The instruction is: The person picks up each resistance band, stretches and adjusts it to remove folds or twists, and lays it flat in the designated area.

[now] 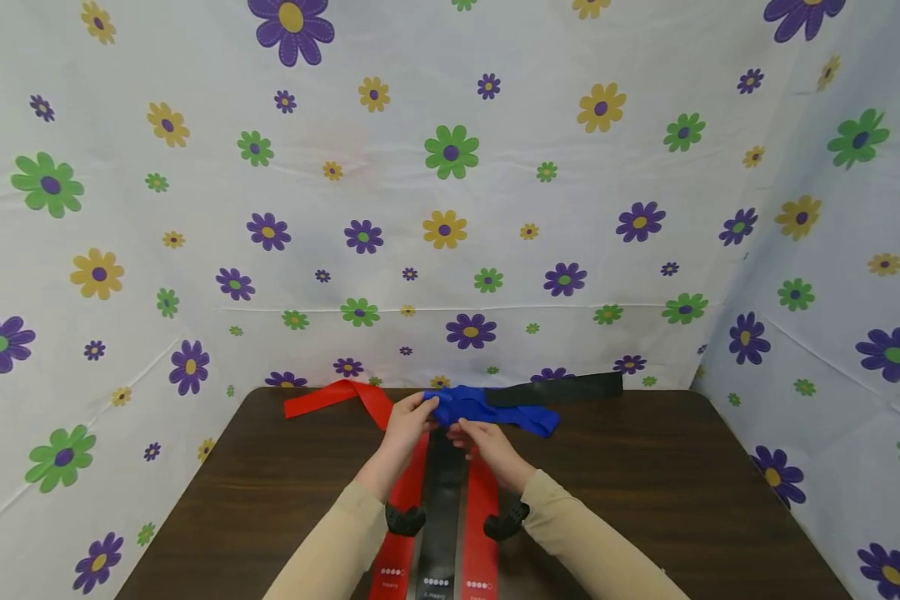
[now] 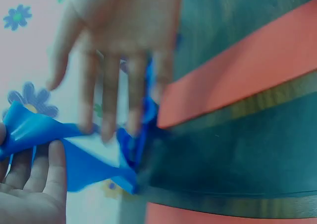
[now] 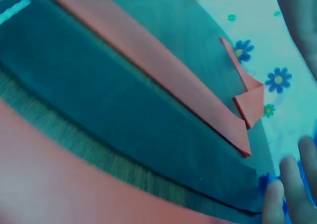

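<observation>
A blue exercise band (image 1: 465, 406) lies bunched across the far end of the flat bands, with a loose tail to the right. My left hand (image 1: 408, 421) pinches its left end between thumb and fingers; in the left wrist view that hand (image 2: 29, 199) holds the blue band (image 2: 89, 167) stretched and twisted. My right hand (image 1: 487, 442) is just in front of the bunch. Its fingers (image 2: 111, 95) look straight and spread in the left wrist view, overlapping the blue band, the thumb apart. In the right wrist view only some right fingers (image 3: 292, 189) show.
A black band (image 1: 441, 533) marked X-Heavy runs toward me between a left red band (image 1: 395, 550) and a right red band (image 1: 482, 542), both marked Heavy. One red end (image 1: 322, 400) folds left; a black strip (image 1: 570, 389) reaches right. Flowered cloth (image 1: 450, 250) hangs behind the brown table (image 1: 615, 492).
</observation>
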`<control>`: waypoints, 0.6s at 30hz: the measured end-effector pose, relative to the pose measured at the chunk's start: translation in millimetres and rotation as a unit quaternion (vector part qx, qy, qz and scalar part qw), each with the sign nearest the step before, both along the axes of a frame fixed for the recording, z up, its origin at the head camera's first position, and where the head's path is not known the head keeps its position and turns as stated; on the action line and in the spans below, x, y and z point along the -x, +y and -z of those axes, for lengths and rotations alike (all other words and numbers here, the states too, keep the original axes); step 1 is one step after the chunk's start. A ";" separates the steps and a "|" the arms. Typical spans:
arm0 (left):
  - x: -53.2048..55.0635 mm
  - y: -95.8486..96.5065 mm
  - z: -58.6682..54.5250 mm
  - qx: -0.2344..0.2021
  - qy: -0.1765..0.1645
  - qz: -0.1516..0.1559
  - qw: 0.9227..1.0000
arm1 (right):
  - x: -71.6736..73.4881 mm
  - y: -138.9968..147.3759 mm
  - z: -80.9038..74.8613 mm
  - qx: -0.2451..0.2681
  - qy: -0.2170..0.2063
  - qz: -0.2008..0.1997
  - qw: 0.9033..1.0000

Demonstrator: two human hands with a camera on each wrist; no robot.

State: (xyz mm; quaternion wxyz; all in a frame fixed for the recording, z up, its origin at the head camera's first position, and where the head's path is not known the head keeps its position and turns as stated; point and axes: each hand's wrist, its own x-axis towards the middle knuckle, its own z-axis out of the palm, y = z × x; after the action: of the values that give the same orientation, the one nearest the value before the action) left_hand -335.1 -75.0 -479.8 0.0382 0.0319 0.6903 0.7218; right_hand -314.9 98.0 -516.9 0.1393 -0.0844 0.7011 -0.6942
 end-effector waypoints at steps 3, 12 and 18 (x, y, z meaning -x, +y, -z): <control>-3.5 2.4 -12.9 0.012 0.008 0.034 0.999 | 2.3 1.2 0.1 0.072 -0.064 -0.025 0.995; -31.5 5.4 -35.3 0.022 0.061 0.140 0.988 | 10.6 2.1 -17.9 0.278 -0.151 -0.041 0.948; -47.5 -0.6 -33.4 0.037 0.114 0.188 0.975 | 15.7 13.3 -26.3 0.339 -0.167 -0.027 0.925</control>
State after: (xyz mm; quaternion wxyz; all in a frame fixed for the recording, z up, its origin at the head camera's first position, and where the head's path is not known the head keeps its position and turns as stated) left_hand -287.6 -75.7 -446.4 0.0953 0.2421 0.6981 0.6670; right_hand -330.7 111.3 -490.6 0.2362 -0.0286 0.3880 -0.8904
